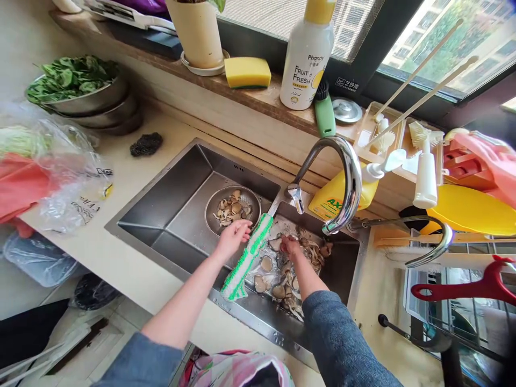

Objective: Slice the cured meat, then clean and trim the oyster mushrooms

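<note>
My left hand (234,236) hovers at the near right rim of a round metal strainer (208,215) in the left sink basin. Its fingers are loosely curled and a little apart, with nothing visible in them. Pieces of oyster mushroom (233,208) lie in the strainer. Over in the right basin, my right hand (291,246) is down at the water, its fingers closed around a pale oyster mushroom (276,244); the fingertips are partly hidden. More oyster mushrooms (287,285) float and lie around that hand.
A green-and-white cloth (249,260) covers the sink divider. The chrome faucet (355,172) arches over the right basin, beside a yellow detergent bottle (342,188). Stacked metal bowls (108,110) with leafy greens, a dark scouring pad (145,144) and plastic bags (68,172) occupy the left counter.
</note>
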The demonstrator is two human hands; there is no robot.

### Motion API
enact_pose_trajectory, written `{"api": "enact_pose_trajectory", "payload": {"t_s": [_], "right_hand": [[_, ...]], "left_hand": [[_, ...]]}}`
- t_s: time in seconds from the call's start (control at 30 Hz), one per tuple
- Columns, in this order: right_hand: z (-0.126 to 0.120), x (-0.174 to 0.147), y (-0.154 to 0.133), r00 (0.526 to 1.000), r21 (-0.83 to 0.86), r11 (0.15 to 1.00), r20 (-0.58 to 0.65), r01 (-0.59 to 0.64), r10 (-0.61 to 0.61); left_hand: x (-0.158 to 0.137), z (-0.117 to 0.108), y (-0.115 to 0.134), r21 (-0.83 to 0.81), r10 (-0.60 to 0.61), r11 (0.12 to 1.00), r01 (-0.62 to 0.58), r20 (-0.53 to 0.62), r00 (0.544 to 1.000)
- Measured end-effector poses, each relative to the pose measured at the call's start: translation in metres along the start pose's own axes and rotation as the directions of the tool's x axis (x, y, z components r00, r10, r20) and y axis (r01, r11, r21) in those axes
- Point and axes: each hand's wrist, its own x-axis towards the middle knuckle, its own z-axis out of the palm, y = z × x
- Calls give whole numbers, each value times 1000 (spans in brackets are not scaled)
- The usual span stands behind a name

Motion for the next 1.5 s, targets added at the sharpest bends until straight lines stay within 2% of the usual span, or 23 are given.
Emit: {"api": "enact_pose_trajectory", "payload": {"t_s": [0.07, 0.13, 0.17, 0.23, 0.3, 0.37, 0.47, 0.57, 0.6, 0.67, 0.73, 0.8, 0.83, 0.9, 0.97, 1.03, 1.13, 1.3, 1.37, 1.43, 1.5], "right_hand": [[0, -7, 0, 999, 33, 999, -9, -39, 40], [-7, -23, 0, 997, 69, 995, -15, -75, 76], [-12, -33, -1, 997, 87, 993, -11, -81, 82], [-23, -56, -4, 997, 124, 989, 0, -79, 79], [-32, -83, -9, 998, 159, 985, -1, -66, 67], [-39, -108, -14, 999, 180, 983, -20, -33, 37], [-45, -139, -20, 996, 158, 986, -74, 54, -42], [-49, -159, -28, 995, 117, 990, -60, 85, -78], [-51, -164, -30, 996, 104, 991, -43, 83, -79], [-59, -176, -32, 994, 41, 993, -38, 107, -105], [-75, -193, -27, 983, -93, 982, -71, 164, -170], [-99, -217, -12, 968, -303, 935, -112, 184, -226], [-113, -231, -2, 961, -419, 897, -160, 142, -226], [-140, -262, 24, 937, -664, 746, -287, -45, -198], [-158, -290, 51, 916, -801, 552, -370, -231, -154], [-166, -310, 71, 915, -863, 409, -379, -297, -135], [-162, -323, 84, 920, -897, 318, -366, -309, -141], [-160, -317, 82, 925, -897, 304, -365, -319, -106], [-163, -316, 81, 924, -890, 321, -370, -323, -97], [-166, -316, 79, 915, -871, 373, -386, -320, -117], [-164, -317, 74, 909, -842, 475, -376, -256, -177]], "left_hand": [[12, -13, 12, 114, 39, 993, -27, -102, 994], [10, -6, 15, 179, 156, 975, -132, -127, 980], [5, 4, 13, 183, 212, 964, -195, -80, 974], [-13, 33, 2, 151, 261, 949, -276, 112, 959], [-33, 64, -15, 153, 232, 947, -283, 283, 931], [-49, 87, -33, 205, 208, 933, -297, 369, 906], [-63, 102, -51, 307, 166, 896, -321, 439, 883], [-68, 103, -56, 366, 85, 879, -307, 513, 854], [-70, 102, -57, 356, 37, 895, -269, 541, 840], [-74, 98, -55, 279, -93, 955, -97, 595, 798], [-79, 92, -51, 141, -213, 977, 159, 660, 720], [-86, 85, -46, 2, -262, 924, 384, 735, 626], [-90, 82, -44, -50, -261, 887, 459, 767, 587], [-96, 77, -39, -120, -244, 827, 549, 802, 545], [-100, 76, -36, -155, -233, 803, 575, 807, 543], [-102, 78, -37, -168, -228, 806, 567, 796, 561], [-104, 84, -41, -147, -219, 852, 502, 770, 599], [-110, 93, -45, -68, -208, 935, 347, 687, 697], [-113, 94, -44, -64, -186, 950, 305, 669, 720], [-114, 93, -42, -62, -175, 955, 289, 669, 723], [-115, 92, -41, -52, -190, 952, 301, 674, 714]]}}
